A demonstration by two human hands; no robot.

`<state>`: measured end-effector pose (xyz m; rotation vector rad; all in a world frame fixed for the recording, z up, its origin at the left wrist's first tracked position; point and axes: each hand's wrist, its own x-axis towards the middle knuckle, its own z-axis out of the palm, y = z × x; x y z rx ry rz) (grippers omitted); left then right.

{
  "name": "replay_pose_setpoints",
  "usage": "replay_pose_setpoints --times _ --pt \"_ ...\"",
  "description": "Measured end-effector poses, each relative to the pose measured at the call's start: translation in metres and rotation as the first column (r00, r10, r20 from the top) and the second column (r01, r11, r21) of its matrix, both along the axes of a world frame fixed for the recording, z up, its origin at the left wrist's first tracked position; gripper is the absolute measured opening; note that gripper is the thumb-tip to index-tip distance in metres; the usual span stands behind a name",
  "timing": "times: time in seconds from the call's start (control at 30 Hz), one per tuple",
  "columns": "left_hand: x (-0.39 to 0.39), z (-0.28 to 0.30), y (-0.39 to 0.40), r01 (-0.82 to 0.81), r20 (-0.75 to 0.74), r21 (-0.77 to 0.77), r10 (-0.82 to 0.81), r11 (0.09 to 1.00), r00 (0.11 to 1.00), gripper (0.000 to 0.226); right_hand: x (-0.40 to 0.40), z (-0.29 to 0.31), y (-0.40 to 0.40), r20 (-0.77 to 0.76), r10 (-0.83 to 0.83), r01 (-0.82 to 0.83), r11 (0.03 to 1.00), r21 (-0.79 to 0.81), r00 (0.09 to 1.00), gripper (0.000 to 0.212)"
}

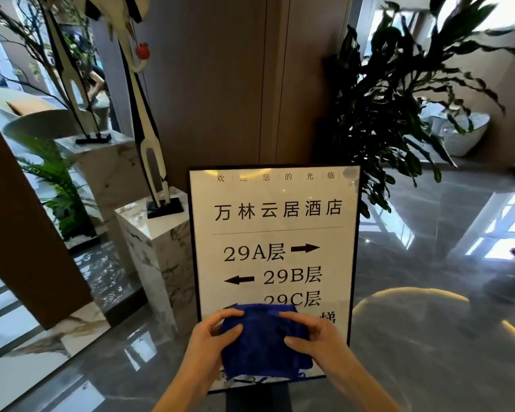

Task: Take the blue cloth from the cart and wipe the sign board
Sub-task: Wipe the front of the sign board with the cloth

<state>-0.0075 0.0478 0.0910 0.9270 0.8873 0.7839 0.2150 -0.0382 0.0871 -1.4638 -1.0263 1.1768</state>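
A white sign board (275, 230) in a black frame stands upright on the floor in front of me, printed with black characters and arrows. The blue cloth (262, 343) is bunched in front of the board's lower part, hiding the bottom lines of text. My left hand (211, 343) grips the cloth's left side with the fingers curled over it. My right hand (312, 337) holds the right side, thumb and fingers pressed on the fabric. The cart is not in view.
A marble pedestal (158, 251) with a tall black-and-white sculpture (149, 138) stands just left of the board. A large dark-leaved plant (399, 108) rises behind its right side. Glossy grey floor (428, 292) spreads to the right, a brown wall panel (220, 84) behind.
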Motion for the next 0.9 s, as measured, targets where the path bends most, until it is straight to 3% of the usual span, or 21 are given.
replay_pose_setpoints --times 0.2,0.3,0.4,0.53,0.63,0.7,0.9 --pt "0.007 0.005 0.005 -0.092 -0.119 0.047 0.097 0.995 0.988 0.024 0.003 0.014 0.006 0.277 0.028 -0.036 0.999 0.024 0.96 0.05" --pt "0.004 0.009 0.011 -0.005 -0.116 0.013 0.006 1.0 0.993 0.026 0.001 0.017 0.006 0.425 0.006 -0.026 0.999 0.041 0.905 0.052" --pt "-0.002 0.017 0.017 0.109 -0.126 0.026 -0.105 0.994 0.986 0.049 -0.001 0.024 0.005 0.541 0.017 -0.061 0.996 0.063 0.841 0.057" --pt "-0.005 0.03 0.019 0.25 -0.492 0.231 -0.109 0.94 0.864 0.057 -0.003 0.033 0.008 0.657 0.019 -0.06 0.997 0.04 0.754 0.046" --pt "0.0 0.042 0.015 0.373 -0.697 0.423 0.034 0.826 0.716 0.047 -0.006 0.039 0.01 0.714 -0.007 -0.032 0.999 0.041 0.7 0.033" --pt "0.003 0.05 0.014 0.391 -0.711 0.499 0.108 0.774 0.695 0.039 -0.006 0.045 0.01 0.725 -0.043 -0.013 0.997 0.072 0.687 0.026" --pt "0.006 0.07 0.015 0.362 -0.63 0.569 0.108 0.738 0.769 0.028 0.005 0.07 0.008 0.735 -0.074 0.007 0.996 0.094 0.673 0.014"
